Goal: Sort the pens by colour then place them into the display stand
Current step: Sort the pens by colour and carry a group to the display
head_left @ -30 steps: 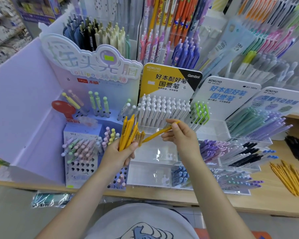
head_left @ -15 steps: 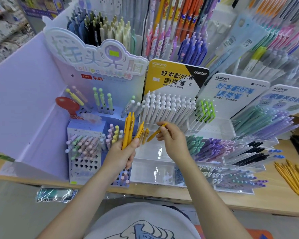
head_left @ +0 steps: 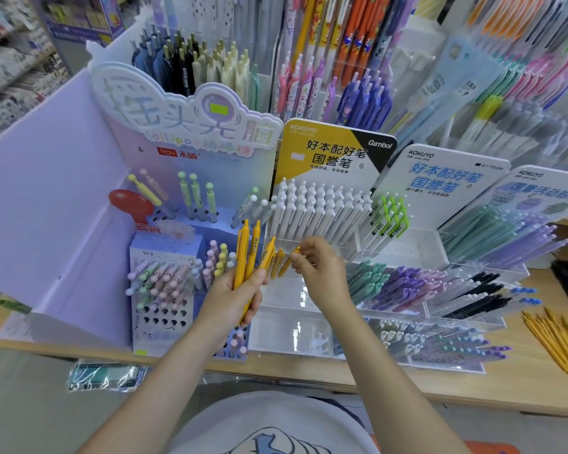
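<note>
The left hand [head_left: 232, 298] grips a bunch of yellow pens [head_left: 248, 257], tips up toward 12 o'clock, before the clear stand [head_left: 404, 253]. At its 3 o'clock, the right hand [head_left: 318, 270] pinches one yellow pen [head_left: 287, 262] over the stand's upper-left bin, beside two already seated there. More yellow pens [head_left: 558, 342] lie on the counter [head_left: 522, 388] at far right.

Bare forearms, a white T-shirt [head_left: 276, 424] with a blue printed graphic on the front

Glossy clear plastic stand [head_left: 404, 247] (wooden counter [head_left: 522, 381])
</note>
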A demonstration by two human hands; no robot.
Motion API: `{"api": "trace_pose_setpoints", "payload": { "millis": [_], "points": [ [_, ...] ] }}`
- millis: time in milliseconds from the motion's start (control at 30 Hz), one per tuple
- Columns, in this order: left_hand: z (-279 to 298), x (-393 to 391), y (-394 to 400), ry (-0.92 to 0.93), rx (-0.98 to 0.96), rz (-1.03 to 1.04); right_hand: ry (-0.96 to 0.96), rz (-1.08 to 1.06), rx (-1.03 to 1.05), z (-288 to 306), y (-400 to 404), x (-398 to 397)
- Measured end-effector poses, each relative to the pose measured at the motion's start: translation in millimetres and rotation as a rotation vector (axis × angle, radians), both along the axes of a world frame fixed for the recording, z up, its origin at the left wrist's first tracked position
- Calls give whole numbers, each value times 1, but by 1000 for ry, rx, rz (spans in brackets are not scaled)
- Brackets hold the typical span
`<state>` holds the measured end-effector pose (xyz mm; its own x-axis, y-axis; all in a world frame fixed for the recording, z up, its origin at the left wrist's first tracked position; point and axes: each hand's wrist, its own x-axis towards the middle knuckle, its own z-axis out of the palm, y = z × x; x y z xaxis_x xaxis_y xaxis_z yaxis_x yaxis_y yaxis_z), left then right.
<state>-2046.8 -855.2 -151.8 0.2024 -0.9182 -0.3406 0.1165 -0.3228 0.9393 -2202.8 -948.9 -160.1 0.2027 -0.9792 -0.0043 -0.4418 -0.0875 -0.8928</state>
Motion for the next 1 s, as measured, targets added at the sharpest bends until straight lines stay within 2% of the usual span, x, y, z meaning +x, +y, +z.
{"api": "trace_pose_setpoints", "payload": {
  "millis": [467, 567, 667, 800, 867, 1000],
  "points": [
    [6, -3, 5, 16, 2, 0, 34, -62, 25, 2, 6, -1],
    [6, -5, 4, 17, -8, -8, -122, -57, 67, 16, 14, -1],
    [6, -9, 3, 13, -8, -39, -345, 55, 231, 29, 18, -1],
    [7, -13, 2, 4, -12, -95, -427, 145, 294, 34, 20, -3],
    [5, -13, 1, 25, -13, -93, -478, 92, 279, 37, 18, -7],
    [0, -8, 1, 78, -7, -77, -557, -154, 202, 36, 5, -26]
  ]
}}
